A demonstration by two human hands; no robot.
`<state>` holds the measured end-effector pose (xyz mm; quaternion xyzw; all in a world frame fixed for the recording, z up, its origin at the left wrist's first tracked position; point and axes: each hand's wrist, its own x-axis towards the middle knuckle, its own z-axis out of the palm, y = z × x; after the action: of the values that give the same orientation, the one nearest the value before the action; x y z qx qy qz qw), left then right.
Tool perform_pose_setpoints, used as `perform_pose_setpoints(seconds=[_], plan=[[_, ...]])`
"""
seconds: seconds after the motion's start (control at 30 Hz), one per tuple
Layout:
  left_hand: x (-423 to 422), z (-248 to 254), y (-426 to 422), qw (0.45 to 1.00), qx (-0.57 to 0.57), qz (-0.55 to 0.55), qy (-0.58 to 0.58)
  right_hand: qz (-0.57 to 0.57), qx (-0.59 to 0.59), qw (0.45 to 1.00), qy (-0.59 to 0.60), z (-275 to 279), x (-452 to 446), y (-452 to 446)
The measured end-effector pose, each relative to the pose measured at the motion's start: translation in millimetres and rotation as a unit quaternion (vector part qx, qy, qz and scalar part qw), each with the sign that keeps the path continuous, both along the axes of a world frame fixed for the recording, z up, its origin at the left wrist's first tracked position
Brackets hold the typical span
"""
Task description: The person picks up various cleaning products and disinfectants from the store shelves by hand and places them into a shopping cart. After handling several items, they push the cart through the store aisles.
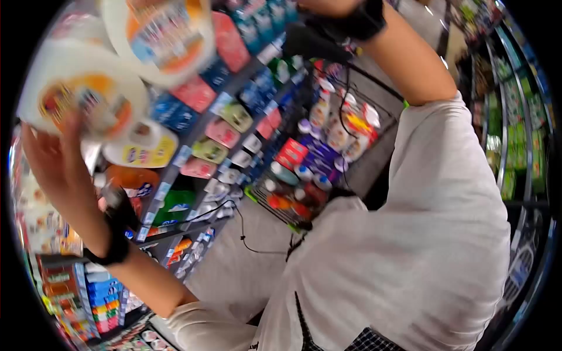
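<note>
My left hand (pixel 52 146) reaches up at the left, its fingers curled against a white plastic jug (pixel 126 88) with a yellow-orange label. The hand is blurred, but its thumb lies across the jug's front. A second white jug (pixel 193 58) with a blue and orange label is beside it, cut off by the top edge. My right hand (pixel 328 6) is at the top, mostly outside the view; its fingers are hidden. Just below the jugs stands a white bottle (pixel 155 155) with a yellow label. Both wrists wear black bands.
Slanting shelves (pixel 202 131) hold pink, green and blue packs. A wire shopping cart (pixel 383 88) stands ahead, loaded with bottles, a purple pack (pixel 319 155) and a red box (pixel 291 153). A black cable (pixel 241 225) hangs near the shelves. More stocked shelves (pixel 515 140) line the right.
</note>
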<state>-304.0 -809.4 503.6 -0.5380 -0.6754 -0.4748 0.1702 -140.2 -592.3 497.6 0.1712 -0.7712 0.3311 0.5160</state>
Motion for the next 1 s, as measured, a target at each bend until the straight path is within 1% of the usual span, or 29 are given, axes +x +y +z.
perform_pose_setpoints(seconds=[0.03,0.07,0.1,0.13,0.17,0.2,0.23,0.27,0.3,0.33,0.37,0.4,0.43,0.47,0.5,0.57,0.6,0.63,0.67,0.7,0.73,0.77,0.8,0.83,0.87,0.97,1.0], plan=[[6,-37,3,0.998,-0.024,0.017,-0.057,-0.023,-0.036,0.996,-0.076,-31,15,14],[23,-80,11,0.988,-0.044,-0.06,-0.134,-0.049,-0.067,0.985,-0.152,-62,30,28],[23,-134,20,0.98,-0.061,-0.079,-0.171,-0.021,-0.121,0.936,-0.33,-107,45,58],[51,-154,40,0.979,-0.132,-0.078,-0.135,-0.013,-0.149,0.933,-0.327,-152,61,67],[56,-193,60,0.942,-0.154,-0.138,-0.263,-0.004,-0.193,0.926,-0.323,-198,76,73],[66,-227,81,0.947,-0.2,-0.177,-0.18,0.005,-0.269,0.868,-0.417,-215,103,75],[74,-262,100,0.932,-0.25,-0.156,-0.213,0.009,-0.305,0.857,-0.416,-269,118,89],[84,-298,115,0.923,-0.252,-0.16,-0.242,-0.025,-0.286,0.867,-0.406,-305,136,92],[91,-299,128,0.882,-0.258,-0.207,-0.335,-0.025,-0.295,0.863,-0.409,-336,147,100],[93,-325,145,0.885,-0.273,-0.209,-0.315,-0.01,-0.334,0.849,-0.409,-364,155,110],[93,-367,161,0.887,-0.286,-0.209,-0.295,0.008,-0.371,0.834,-0.409,-390,159,119],[86,-412,175,0.888,-0.309,-0.201,-0.275,-0.046,-0.404,0.816,-0.411,-409,161,117],[79,-443,190,0.889,-0.329,-0.193,-0.252,-0.101,-0.432,0.797,-0.41,-424,159,111],[80,-452,204,0.847,-0.381,-0.173,-0.327,-0.137,-0.448,0.78,-0.414,-440,155,110],[77,-472,216,0.846,-0.384,-0.17,-0.328,-0.136,-0.495,0.772,-0.376,-476,147,111],[63,-535,229,0.919,-0.327,-0.13,-0.178,-0.214,-0.491,0.744,-0.399,-503,134,115],[55,-565,234,0.912,-0.373,-0.105,-0.137,-0.208,-0.499,0.739,-0.402,-519,127,120],[68,-544,247,0.907,-0.385,-0.1,-0.138,-0.249,-0.468,0.75,-0.395,-535,120,123],[84,-523,266,0.828,-0.405,-0.046,-0.386,-0.29,-0.434,0.761,-0.386,-549,112,126],[96,-510,287,0.693,-0.39,0.01,-0.606,-0.286,-0.436,0.76,-0.388,-560,105,129],[90,-516,297,0.638,-0.358,-0.045,-0.681,-0.292,-0.462,0.745,-0.383,-568,101,131],[88,-524,306,0.635,-0.356,-0.045,-0.684,-0.3,-0.484,0.73,-0.378,-576,98,135],[90,-522,316,0.628,-0.336,-0.043,-0.701,-0.316,-0.473,0.737,-0.366,-579,96,139],[90,-520,322,0.621,-0.318,-0.037,-0.716,-0.299,-0.496,0.723,-0.377,-582,93,145],[85,-528,328,0.625,-0.342,-0.046,-0.7,-0.297,-0.502,0.724,-0.368,-586,92,150],[87,-537,348,0.608,-0.331,-0.043,-0.721,-0.276,-0.521,0.717,-0.372,-596,91,156],[88,-543,355,0.614,-0.372,-0.04,-0.695,-0.26,-0.529,0.71,-0.385,-598,92,157]])
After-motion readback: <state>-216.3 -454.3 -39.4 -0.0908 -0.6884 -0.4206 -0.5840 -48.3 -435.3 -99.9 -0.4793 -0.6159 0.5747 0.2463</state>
